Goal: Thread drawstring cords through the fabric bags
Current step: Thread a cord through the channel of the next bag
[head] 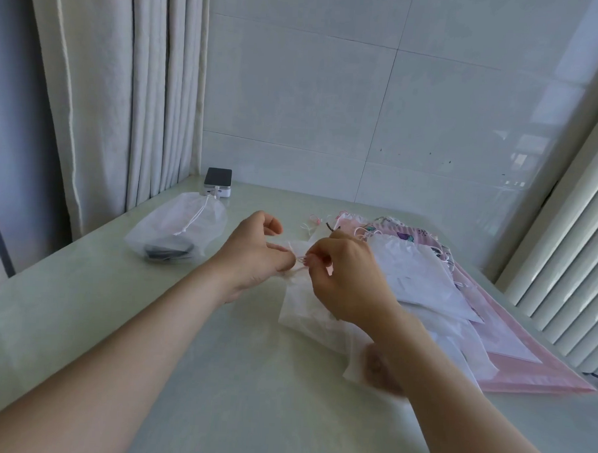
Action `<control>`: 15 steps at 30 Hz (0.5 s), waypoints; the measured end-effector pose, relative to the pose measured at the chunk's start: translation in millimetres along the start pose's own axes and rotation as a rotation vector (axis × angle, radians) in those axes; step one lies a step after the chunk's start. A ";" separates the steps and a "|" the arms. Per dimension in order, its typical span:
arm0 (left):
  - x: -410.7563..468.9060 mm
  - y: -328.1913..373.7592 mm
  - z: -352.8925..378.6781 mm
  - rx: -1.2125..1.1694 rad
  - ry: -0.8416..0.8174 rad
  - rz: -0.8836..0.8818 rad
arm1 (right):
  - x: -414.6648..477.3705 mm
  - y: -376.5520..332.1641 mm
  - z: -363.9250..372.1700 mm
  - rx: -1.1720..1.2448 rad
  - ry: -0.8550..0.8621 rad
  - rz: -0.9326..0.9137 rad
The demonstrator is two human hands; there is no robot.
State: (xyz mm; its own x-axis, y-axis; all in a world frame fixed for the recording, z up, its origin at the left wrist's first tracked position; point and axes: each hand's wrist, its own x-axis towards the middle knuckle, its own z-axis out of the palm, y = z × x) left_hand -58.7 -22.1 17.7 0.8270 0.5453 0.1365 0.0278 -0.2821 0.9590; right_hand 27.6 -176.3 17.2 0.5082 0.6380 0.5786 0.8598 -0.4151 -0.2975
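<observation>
A small white fabric bag (pixel 299 303) lies flat on the pale table (pixel 149 322), its mouth toward the wall. My left hand (pixel 255 255) pinches the bag's top edge and a thin white cord end. My right hand (pixel 346 279) faces it, fingertips pinched on a pink-white drawstring cord (pixel 302 259) at the bag's mouth. The two hands almost touch there. My right wrist covers the bag's right side.
A pile of white, pink and patterned fabric bags (pixel 458 301) spreads at the right, with loose cords (pixel 313 223) at its far end. A translucent drawstring pouch (pixel 179 229) holding dark items sits at the left. A small white-and-black device (pixel 218 182) stands by the curtain (pixel 125 99).
</observation>
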 end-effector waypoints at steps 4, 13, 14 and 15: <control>2.7 -2.6 -1.2 0.142 0.137 0.186 | 1.3 -5.9 -9.8 0.460 -0.112 0.232; -0.5 -1.0 7.2 0.192 0.092 0.431 | 2.3 -6.3 -11.9 0.754 -0.062 0.385; -1.6 0.1 7.6 0.191 0.056 0.434 | 2.6 -6.2 -11.8 0.752 -0.042 0.392; -2.5 1.2 8.8 0.193 0.032 0.441 | 2.6 -7.3 -12.4 0.755 -0.023 0.401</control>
State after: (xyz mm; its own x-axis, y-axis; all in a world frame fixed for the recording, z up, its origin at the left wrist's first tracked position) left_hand -55.9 -30.7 16.3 0.7656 0.3643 0.5303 -0.2151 -0.6319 0.7446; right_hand 22.0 -179.6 30.3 0.7750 0.5514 0.3088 0.4141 -0.0739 -0.9072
